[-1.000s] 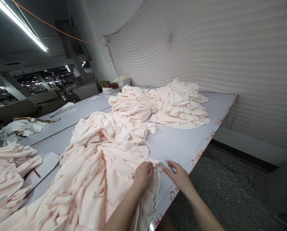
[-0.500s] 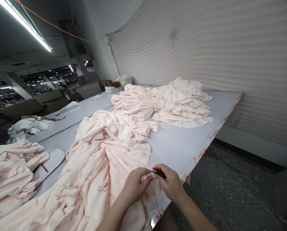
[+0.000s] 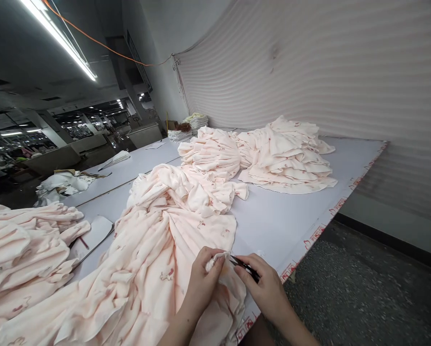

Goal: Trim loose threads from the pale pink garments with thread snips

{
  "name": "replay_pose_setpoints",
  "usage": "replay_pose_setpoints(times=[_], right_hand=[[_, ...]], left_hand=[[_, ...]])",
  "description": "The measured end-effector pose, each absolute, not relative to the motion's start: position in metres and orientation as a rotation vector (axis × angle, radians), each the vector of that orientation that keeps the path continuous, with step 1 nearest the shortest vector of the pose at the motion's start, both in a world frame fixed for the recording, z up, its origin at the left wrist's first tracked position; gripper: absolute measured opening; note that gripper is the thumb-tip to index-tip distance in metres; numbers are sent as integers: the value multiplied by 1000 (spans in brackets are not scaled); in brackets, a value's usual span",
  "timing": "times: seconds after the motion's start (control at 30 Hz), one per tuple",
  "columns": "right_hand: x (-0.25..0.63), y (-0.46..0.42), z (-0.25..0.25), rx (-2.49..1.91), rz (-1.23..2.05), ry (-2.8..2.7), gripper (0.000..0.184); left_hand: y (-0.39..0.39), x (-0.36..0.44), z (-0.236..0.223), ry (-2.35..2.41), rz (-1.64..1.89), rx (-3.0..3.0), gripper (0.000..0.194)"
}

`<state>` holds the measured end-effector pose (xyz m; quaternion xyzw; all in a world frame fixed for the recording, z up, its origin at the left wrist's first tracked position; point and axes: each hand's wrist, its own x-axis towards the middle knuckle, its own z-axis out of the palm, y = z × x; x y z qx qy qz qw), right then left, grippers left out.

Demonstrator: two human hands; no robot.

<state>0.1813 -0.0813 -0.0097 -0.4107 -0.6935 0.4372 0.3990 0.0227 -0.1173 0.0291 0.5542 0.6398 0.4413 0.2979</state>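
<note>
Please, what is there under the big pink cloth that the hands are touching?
The pink cloth rests on a pale tabletop, which shows beside its right edge. Whether anything else lies beneath the folds cannot be seen; they cover it.

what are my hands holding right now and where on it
Your left hand pinches the pink fabric at its edge. Your right hand holds small dark snips around the handle, blades pointing toward that edge.

Illegible red lettering [image 3: 314, 235] along table edge [image 3: 360, 179]

Held fabric [image 3: 150, 269], left pile [image 3: 31, 245] cut off; far room [image 3: 82, 129] blurred.
</note>
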Motion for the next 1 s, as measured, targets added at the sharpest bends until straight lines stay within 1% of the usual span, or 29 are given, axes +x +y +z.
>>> replay_pose_setpoints(times=[0.27,0.5,0.67,0.73,0.87,0.9,0.97,1.0], right_hand=[[166,-79,0,-1020,1074,-1727,23],[175,-77,-11,-1004,1242,-1609,26],[178,-79,-7,-1022,1223,-1695,26],[177,-79,-7,-1010,1303,-1628,27],[172,-82,-8,-867,1586,-1562,33],[171,-82,-9,-834,1614,-1580,31],[169,-79,-13,-864,1571,-1610,29],[168,-74,-16,-937,1507,-1614,32]], left_hand=[[-122,23,21,1673,1213,1490,14],[-124,21,25,1646,1215,1515,17],[-128,18,24,1630,1182,1556,16],[-131,16,21,1651,1144,1603,16],[-138,8,16,1687,1042,1862,23],[-139,3,16,1696,1019,1901,23],[-142,-14,23,1822,1095,1832,19],[-142,-27,30,1938,1214,1717,16]])
